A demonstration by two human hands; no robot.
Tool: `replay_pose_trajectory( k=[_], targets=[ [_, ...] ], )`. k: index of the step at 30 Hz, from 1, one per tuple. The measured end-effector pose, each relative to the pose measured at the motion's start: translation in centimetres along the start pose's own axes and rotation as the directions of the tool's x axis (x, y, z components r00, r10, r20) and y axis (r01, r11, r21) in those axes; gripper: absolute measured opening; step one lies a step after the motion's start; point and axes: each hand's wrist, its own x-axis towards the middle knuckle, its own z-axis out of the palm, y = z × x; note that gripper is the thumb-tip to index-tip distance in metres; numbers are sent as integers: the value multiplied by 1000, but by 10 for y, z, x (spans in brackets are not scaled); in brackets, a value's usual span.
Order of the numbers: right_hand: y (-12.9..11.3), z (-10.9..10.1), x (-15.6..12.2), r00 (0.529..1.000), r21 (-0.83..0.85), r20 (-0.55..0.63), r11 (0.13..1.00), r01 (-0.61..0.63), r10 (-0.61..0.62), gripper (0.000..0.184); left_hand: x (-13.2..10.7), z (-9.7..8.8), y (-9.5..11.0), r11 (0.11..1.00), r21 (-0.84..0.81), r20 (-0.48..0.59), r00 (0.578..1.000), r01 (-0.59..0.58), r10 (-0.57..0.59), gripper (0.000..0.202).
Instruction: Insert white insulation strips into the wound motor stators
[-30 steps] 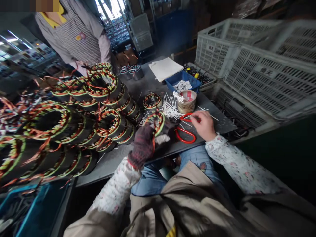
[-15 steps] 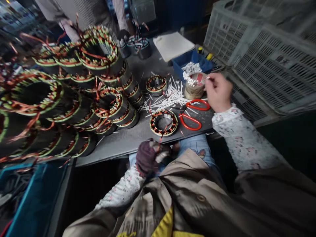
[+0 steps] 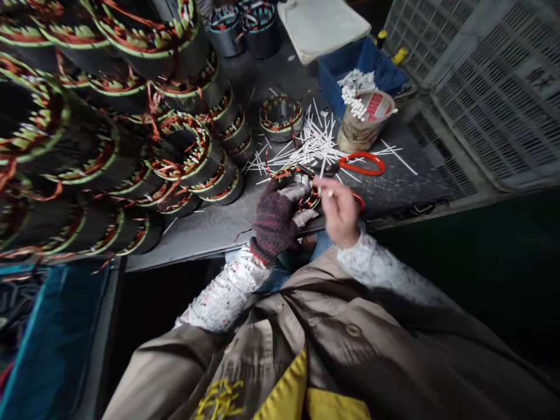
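While the knit-gloved left hand (image 3: 275, 223) clenches a wound motor stator (image 3: 294, 178) held at its one o'clock, just above the edge of the dark metal bench (image 3: 196, 248), the bare right hand (image 3: 340, 211) pinches a thin white sleeve (image 3: 327, 193) between its fingertips. Loose white sleeves (image 3: 308, 146) lie at the stator's twelve o'clock, red-handled scissors (image 3: 362, 164) at the right hand's one o'clock, and stacked stators (image 3: 184, 146) crowd the bench at nine o'clock.

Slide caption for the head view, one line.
Gloved left hand holds a wound stator beside scattered white sleeving, bare right hand at its windings.
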Motion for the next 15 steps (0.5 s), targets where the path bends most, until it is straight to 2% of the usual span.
replay_pose_trajectory(
  k=[2, 4, 5, 7, 10, 12, 15],
  targets=[
    [10, -4, 14, 988, 48, -76, 990, -132, 135, 25, 0, -2, 4, 999, -13, 12, 999, 31, -30, 30],
    [7, -14, 16, 986, 82, -29, 984, -160, 163, 27, 1, -4, 8, 999, 27, 12, 1000, 19, -19, 25],
    [2, -21, 12, 992, 67, 19, 990, -124, 123, 25, 1, -4, 9, 998, 59, 29, 1000, -5, 3, 22],
    [-10, -35, -1, 993, -2, 105, 999, 46, -46, 20, 1, -5, 9, 992, 112, 80, 996, -53, 44, 20],
    [-20, -54, -23, 942, -81, 219, 957, 278, -255, 14, -1, -5, 4, 989, 124, 127, 990, -78, 63, 29],
    [-19, -63, -33, 920, -105, 289, 946, 306, -265, 15, -3, -4, 0, 989, 129, 124, 991, -68, 52, 46],
    [-14, -68, -38, 913, -128, 354, 957, 259, -200, 17, -4, -1, -3, 985, 162, 99, 994, -54, 38, 65]
  ],
)
